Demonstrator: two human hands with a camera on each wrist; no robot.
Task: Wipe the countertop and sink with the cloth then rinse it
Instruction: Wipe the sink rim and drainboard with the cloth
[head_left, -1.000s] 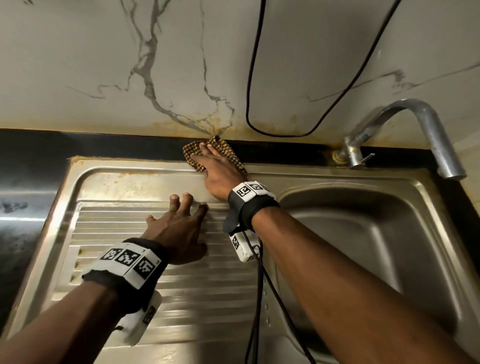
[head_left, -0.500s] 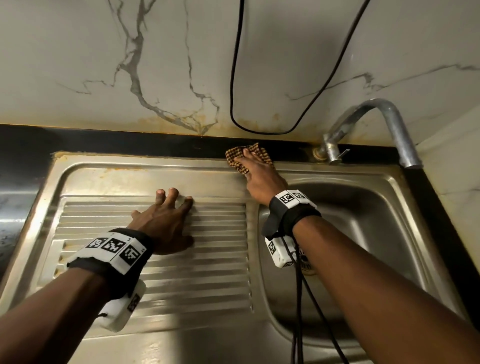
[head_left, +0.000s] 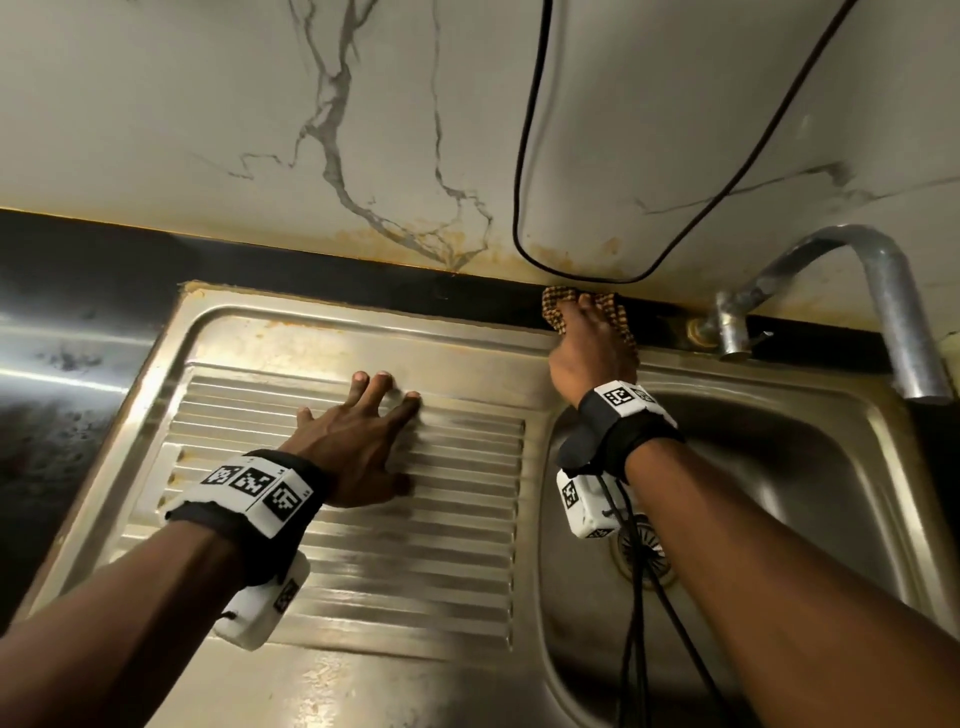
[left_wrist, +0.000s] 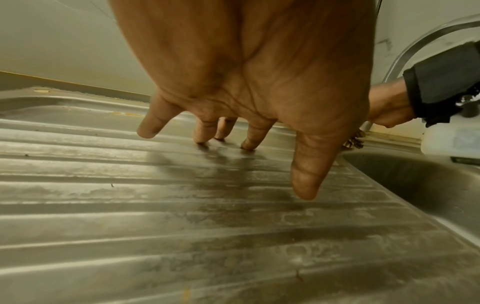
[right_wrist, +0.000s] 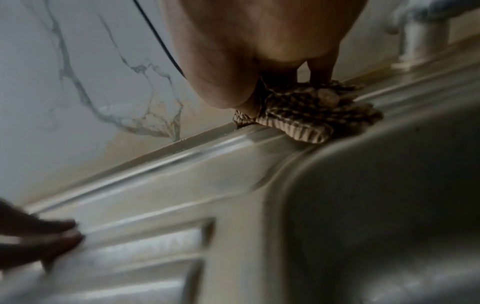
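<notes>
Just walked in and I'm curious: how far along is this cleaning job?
Midway, it seems. The right hand presses the cloth along the sink's back rim, near the tap. The left hand rests on the drainboard, which looks streaky. The basin looks unwiped; rinsing the cloth remains, no water running.

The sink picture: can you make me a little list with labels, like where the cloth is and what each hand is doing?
cloth: checked cloth on the back rim of the sink, against the wall
right hand: right hand presses down on the cloth
left hand: left hand spread, fingertips on the ribbed drainboard
tap: tap right of the cloth, no water seen running
basin: basin under the right forearm
wall: black cable hanging above the cloth
</notes>
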